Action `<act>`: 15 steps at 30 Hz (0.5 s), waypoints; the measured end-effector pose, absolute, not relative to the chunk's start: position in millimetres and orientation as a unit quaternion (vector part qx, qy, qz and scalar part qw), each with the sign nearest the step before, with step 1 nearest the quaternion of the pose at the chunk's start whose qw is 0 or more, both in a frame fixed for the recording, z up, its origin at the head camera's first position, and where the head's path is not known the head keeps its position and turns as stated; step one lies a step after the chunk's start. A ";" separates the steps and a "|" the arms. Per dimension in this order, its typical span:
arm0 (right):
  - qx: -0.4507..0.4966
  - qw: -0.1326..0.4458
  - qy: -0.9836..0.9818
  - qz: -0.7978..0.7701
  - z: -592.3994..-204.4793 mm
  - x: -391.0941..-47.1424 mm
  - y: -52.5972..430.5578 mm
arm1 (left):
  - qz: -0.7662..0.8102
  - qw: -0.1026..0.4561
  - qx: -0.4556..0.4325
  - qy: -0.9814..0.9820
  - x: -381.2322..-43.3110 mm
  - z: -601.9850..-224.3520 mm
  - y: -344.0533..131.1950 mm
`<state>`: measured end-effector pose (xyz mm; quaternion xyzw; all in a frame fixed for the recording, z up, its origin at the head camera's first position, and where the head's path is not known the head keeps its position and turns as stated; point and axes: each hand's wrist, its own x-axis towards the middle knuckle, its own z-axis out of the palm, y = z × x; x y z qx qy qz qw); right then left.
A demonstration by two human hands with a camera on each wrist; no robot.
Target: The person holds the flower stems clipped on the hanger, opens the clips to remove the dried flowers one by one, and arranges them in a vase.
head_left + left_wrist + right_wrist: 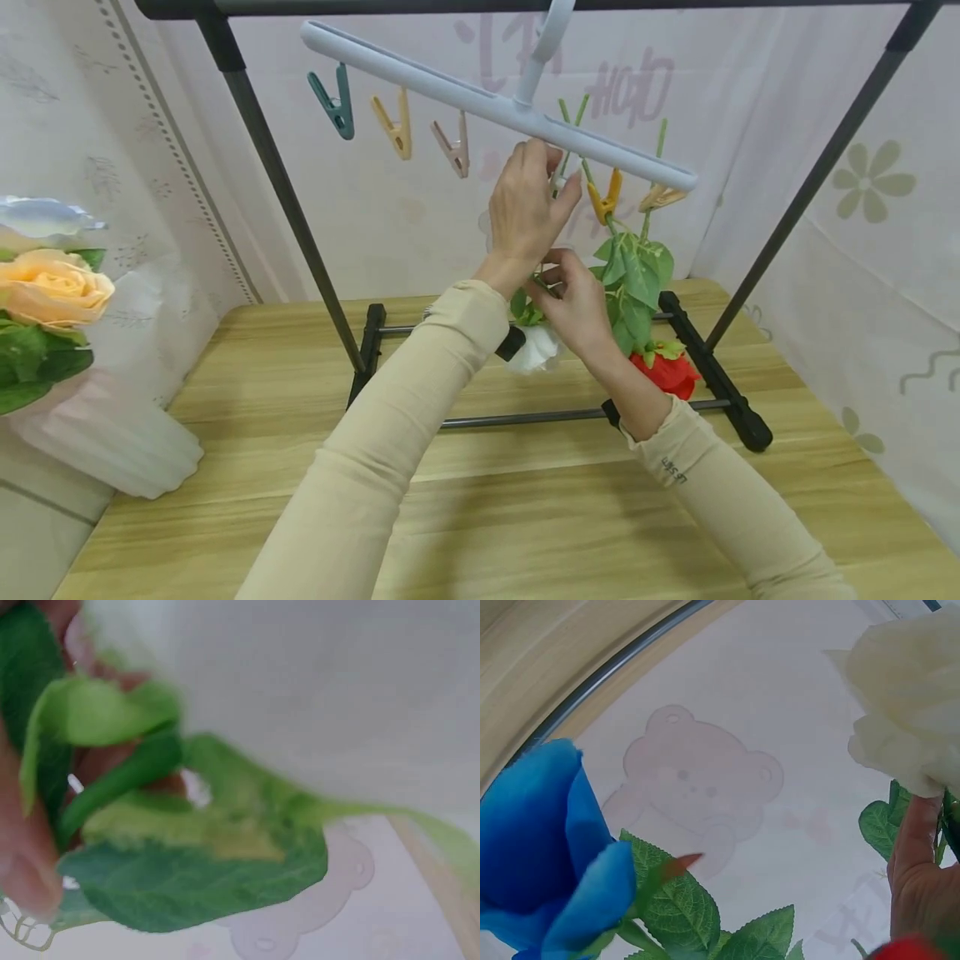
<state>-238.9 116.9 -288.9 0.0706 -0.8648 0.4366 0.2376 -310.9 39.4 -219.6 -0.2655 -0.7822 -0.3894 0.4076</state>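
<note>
My left hand [525, 200] is raised just under the white hanger [495, 107], its thumb and fingers pinching a pale clothespin [558, 182] that they mostly hide. Below it, my right hand [576, 304] pinches the leafy stem of an upside-down white rose [534, 350]. This white rose [907, 705] also fills the upper right of the right wrist view. To the right, a yellow clothespin [604, 198] and a peach clothespin [662, 197] hold green stems. A red rose [667, 375] hangs there, and a blue rose [547, 862] shows in the right wrist view.
Teal [333, 102], yellow [395, 123] and pinkish [454, 146] clothespins hang from the hanger's left half. A black rack [262, 183] stands around the work on the wooden table [285, 517]. At the left is a white vase [112, 433] with a peach rose [56, 287].
</note>
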 end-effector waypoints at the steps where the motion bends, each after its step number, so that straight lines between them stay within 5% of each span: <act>1: 0.069 0.237 -0.864 0.439 -288.9 -239.0 116.9 | -0.390 0.403 -0.266 -0.784 -310.8 -218.9 38.4; 15: 0.059 0.208 -0.876 0.430 -293.5 -238.8 116.8 | -0.406 0.397 -0.283 -0.773 -307.8 -213.2 31.0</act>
